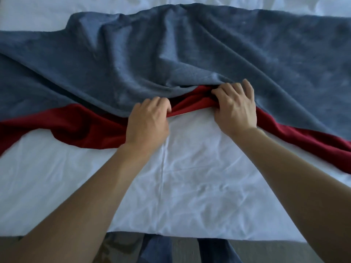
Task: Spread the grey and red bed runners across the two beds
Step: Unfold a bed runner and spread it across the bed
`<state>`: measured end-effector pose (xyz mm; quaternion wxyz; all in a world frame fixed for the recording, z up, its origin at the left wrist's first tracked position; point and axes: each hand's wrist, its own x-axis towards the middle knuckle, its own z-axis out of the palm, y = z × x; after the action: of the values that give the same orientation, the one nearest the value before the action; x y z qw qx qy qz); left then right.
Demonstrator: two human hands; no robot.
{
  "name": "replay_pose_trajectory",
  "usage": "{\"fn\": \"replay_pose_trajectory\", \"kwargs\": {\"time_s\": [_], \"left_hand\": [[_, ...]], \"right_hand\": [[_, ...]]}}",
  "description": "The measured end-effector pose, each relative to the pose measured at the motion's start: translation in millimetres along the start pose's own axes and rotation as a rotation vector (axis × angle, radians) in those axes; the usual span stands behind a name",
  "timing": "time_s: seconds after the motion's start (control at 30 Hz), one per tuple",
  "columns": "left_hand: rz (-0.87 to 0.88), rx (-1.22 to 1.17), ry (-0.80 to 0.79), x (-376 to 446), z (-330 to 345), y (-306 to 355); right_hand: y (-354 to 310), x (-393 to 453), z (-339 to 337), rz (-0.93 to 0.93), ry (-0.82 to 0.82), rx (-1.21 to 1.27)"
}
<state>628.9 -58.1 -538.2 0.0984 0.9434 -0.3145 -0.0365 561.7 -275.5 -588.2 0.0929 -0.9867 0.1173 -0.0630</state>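
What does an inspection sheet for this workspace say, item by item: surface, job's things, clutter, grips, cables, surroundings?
Surface: white sheet, creased, on the bed.
Job's things: grey runner lies rumpled across the bed; red runner shows along its near edge, bunched at the middle.
Clutter: nothing seen.
Grips: left hand and right hand both pinch the bunched red runner.
Cables: nothing seen.
Surroundings: dark floor at the bed's foot; the person's legs in blue.

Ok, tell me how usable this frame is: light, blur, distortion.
Head view: soft, dim, bluish light, no glare; wide-angle bowing bends the bed edge. Both hands, left and right, gripping the red runner, look fairly sharp; the grey runner reads slightly soft, folds shaded.
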Motion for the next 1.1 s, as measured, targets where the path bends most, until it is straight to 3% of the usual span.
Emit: {"fn": "replay_pose_trajectory", "kwargs": {"time_s": [0.23,0.5,0.7,0.93,1.1], "left_hand": [[0.136,0.065,-0.015,43.9,42.6,72.4],[0.119,0.105,-0.044,19.2,38.7,24.0],[0.128,0.162,0.004,21.6,51.5,60.0],[0.128,0.055,-0.001,36.6,57.0,81.9],[0.173,-0.252,-0.229,16.9,36.5,66.6]], "right_hand": [[56.0,-13.0,-12.6,-0.046,0.017,-0.066],[107.0,-15.7,-24.8,0.035,-0.019,-0.121],[107.3,-22.9,-30.4,0.017,0.026,-0.007],[119.4,-35.3,-36.5,-0.044,-0.012,-0.056],[123.3,-15.4,-44.4,0.042,0.019,-0.065]]}}
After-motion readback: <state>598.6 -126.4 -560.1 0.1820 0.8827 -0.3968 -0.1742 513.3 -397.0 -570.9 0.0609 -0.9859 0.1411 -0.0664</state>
